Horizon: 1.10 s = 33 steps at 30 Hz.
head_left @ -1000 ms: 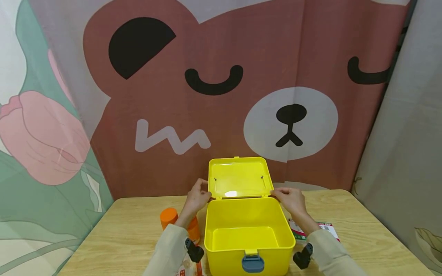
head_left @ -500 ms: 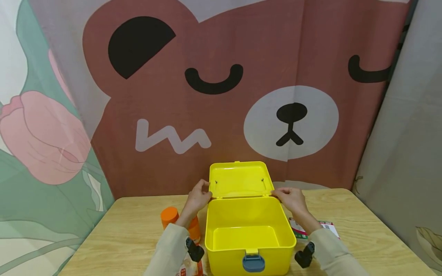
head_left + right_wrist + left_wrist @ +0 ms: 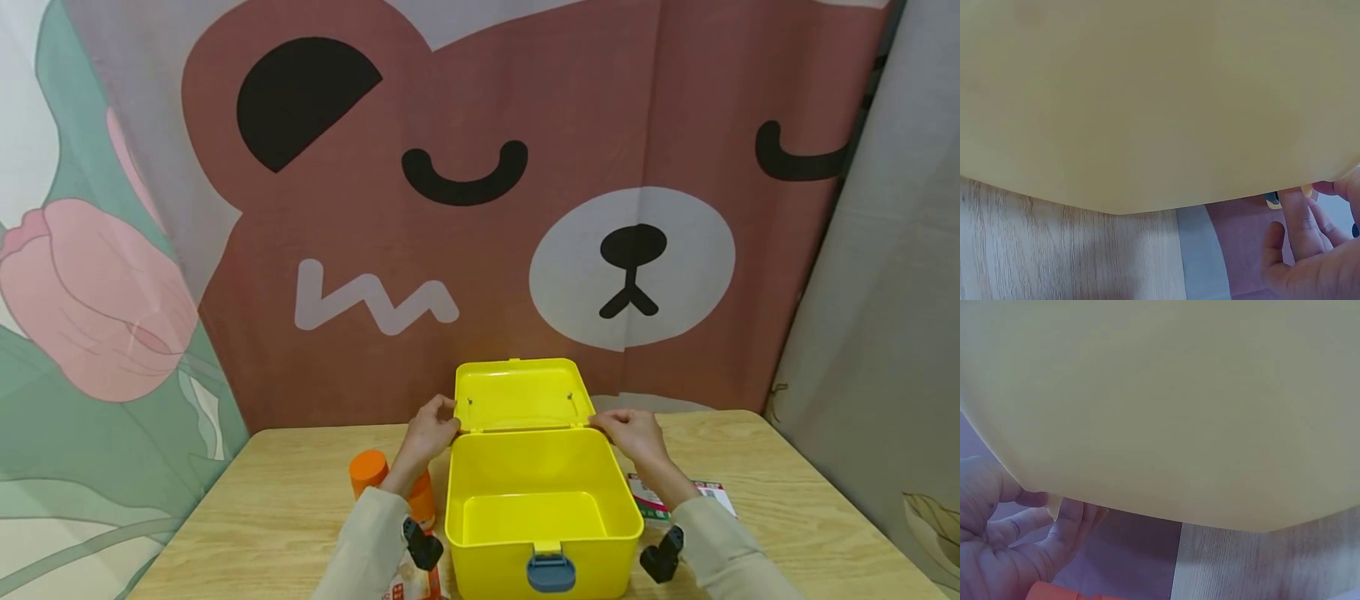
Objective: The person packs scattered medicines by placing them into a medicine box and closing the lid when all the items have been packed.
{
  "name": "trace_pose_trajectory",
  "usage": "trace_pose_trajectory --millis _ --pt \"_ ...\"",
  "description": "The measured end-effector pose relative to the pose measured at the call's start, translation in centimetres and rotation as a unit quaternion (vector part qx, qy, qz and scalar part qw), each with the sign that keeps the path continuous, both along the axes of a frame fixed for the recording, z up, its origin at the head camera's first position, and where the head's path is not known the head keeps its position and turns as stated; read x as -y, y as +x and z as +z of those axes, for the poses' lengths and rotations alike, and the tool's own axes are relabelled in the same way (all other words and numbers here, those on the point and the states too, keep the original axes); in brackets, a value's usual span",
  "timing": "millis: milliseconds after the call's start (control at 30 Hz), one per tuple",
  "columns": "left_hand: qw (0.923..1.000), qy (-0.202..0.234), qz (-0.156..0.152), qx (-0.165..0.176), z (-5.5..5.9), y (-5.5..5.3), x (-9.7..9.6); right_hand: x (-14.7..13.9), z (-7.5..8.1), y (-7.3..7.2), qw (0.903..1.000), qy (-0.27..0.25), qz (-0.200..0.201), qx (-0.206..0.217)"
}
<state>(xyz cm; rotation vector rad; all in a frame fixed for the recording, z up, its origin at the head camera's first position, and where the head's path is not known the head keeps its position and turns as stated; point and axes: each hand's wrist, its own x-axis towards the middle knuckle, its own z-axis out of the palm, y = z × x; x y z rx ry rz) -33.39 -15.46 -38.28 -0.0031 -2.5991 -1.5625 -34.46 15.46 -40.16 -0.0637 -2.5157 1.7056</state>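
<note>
- A curtain [image 3: 97, 292] printed with a pink tulip hangs at the far left, beside a large backdrop [image 3: 525, 208] showing a brown cartoon bear face.
- A pale wooden counter [image 3: 247, 517] stands in front of the backdrop.
- One orange bottle [image 3: 369, 472] stands on the counter just left of the left forearm; part of it is hidden behind the sleeve. A white and red packet [image 3: 408, 582] lies below it at the picture's lower edge, mostly cut off.
- The left hand [image 3: 429, 431] grasps the left rear corner of one yellow box [image 3: 543, 500], its grip curled round the edge where the lid joins the body. In the left wrist view, the fingers [image 3: 1072, 525] hook under the yellow edge.
- The yellow box sits in the middle of the counter, between the two hands. It stands open with nothing showing inside. Its lid [image 3: 517, 392] tilts up and back toward the backdrop. One blue-grey latch [image 3: 550, 572] hangs at the front.
- The right hand [image 3: 632, 433] grasps the right rear corner of the box in the same way, fingers [image 3: 1297, 231] curled at the yellow rim.
- One flat red, green and white packet [image 3: 708, 493] lies on the counter right of the box, partly under the right forearm.
- Grey cloth [image 3: 877, 292] hangs at the far right.
</note>
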Motion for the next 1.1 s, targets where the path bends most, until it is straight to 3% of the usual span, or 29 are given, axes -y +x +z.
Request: trace_pose_trajectory --millis 500,1100 --pt "0.9998 0.014 -0.008 0.015 0.13 0.06 0.0 -0.06 -0.16 0.05 0.9999 -0.007 -0.002 0.01" --pt "0.9997 0.022 -0.008 0.008 0.16 0.43 0.04 0.03 -0.12 0.39 0.9992 -0.034 -0.003 0.02"
